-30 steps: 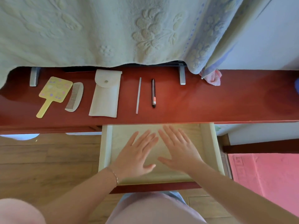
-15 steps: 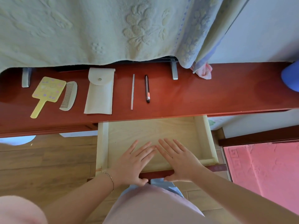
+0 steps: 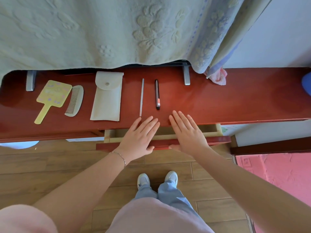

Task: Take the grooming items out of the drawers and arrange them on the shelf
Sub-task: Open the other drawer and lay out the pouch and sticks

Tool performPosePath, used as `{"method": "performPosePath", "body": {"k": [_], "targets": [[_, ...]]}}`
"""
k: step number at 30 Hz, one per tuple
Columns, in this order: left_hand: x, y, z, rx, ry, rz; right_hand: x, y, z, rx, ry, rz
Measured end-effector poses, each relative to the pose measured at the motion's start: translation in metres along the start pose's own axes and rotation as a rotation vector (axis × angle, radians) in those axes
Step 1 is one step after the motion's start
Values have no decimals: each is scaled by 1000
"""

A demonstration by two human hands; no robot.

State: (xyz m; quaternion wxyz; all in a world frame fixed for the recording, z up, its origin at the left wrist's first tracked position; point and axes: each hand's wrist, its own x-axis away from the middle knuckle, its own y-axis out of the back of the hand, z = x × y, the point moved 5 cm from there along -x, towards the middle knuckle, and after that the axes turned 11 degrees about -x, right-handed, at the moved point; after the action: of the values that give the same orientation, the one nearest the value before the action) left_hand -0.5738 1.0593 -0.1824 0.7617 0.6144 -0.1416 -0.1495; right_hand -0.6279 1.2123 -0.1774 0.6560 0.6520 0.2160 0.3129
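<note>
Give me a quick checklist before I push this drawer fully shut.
1. Both hands flat on the drawer front: left hand and right hand, ok.
2. Drawer fully shut: not ok, a narrow gap shows.
3. Drawer emptied: cannot tell, the inside is mostly hidden.
4. Mirror, comb, pouch, nail file and pen lined up on the shelf: ok.
5. Fingertips out of the gap: ok, they lie over the shelf.

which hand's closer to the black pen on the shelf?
Right, narrowly. The right hand has its fingertips just below and right of the black pen. The left hand sits below and left of it, nearer the thin grey stick. Neither touches the pen.
</note>
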Motion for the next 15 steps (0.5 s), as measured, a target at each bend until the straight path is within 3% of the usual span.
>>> {"method": "performPosePath", "body": {"k": [15], "targets": [[-20,-8,10,-5,35,-218,-34,-3,4,51,-48,-284]]}}
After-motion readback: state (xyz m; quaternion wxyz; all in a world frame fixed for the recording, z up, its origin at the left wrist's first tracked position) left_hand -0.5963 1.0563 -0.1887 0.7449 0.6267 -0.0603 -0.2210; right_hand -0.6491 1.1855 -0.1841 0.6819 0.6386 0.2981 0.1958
